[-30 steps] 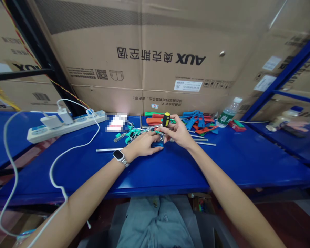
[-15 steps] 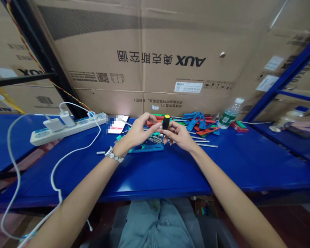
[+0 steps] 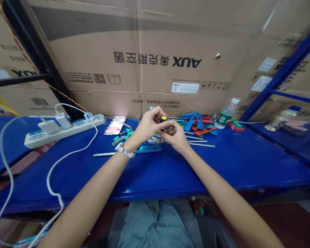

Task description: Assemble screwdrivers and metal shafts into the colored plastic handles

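A screwdriver with a black handle and yellow end cap (image 3: 164, 119) stands roughly upright between my two hands, above the middle of the table. My left hand (image 3: 150, 124) is closed, thumb and fingers around the handle from the left. From the right, my right hand (image 3: 177, 138) pinches it with bent fingers just below the cap. The lower part of the screwdriver is hidden by the fingers. Beneath my hands lie a blue tool holder (image 3: 150, 148) and several small metal pieces (image 3: 154, 140).
Blue and red plastic-handled tools (image 3: 193, 120) lie behind my right hand, with metal rods (image 3: 200, 144) nearby. A water bottle (image 3: 226, 115) stands at right. At left are a power strip (image 3: 67, 129) with white cables and a phone (image 3: 116, 124). A large cardboard box (image 3: 150, 34) backs the table.
My left hand has moved right and closed in around the screwdriver handle, which now shows less. My right hand stays by it. The view has shifted slightly.
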### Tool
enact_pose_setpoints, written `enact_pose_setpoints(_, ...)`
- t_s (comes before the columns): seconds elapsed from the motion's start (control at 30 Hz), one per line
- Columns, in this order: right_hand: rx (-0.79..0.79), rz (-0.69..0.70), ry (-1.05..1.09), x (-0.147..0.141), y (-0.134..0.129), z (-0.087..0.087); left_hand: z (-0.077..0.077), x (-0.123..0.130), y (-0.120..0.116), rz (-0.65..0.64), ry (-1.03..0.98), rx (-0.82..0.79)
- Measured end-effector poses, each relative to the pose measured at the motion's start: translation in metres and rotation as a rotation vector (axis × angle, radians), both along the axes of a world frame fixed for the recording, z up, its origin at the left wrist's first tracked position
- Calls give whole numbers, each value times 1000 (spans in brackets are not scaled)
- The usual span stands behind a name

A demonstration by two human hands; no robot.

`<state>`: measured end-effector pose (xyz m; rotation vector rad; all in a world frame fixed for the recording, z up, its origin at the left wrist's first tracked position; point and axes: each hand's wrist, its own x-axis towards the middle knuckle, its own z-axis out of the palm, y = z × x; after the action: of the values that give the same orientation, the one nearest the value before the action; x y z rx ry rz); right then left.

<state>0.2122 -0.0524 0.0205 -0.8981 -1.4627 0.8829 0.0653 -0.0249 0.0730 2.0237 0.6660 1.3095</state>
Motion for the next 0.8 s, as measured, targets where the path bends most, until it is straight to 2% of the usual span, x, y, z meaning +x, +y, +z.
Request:
enact_pose_setpoints(0.07,19,-91,-2,-5,1,-3,-1,3,0,81,-4,47)
enact_pose_setpoints(0.17,60,-115,-72,-4,3,-3,-1,3,-1,138,23,91)
enact_pose_setpoints(0.23,88,-72,-126,0,3,1,-2,-1,-2,49,36,62)
enact_pose_setpoints(0.37,74,97,-191,8,1,9,-1,-11,-7,-189,10,-99)
enact_pose_setpoints(0.5,13,194,-192,10,-2,9,0,-20,-7,-207,29,-142)
enact_pose_setpoints(0.6,38,167,-168,7,-3,5,-1,-19,-5,-134,15,-91)
enact_pose_setpoints(0.8,148,-156,-50,-7,4,-5,-11,3,-1,222,-87,112)
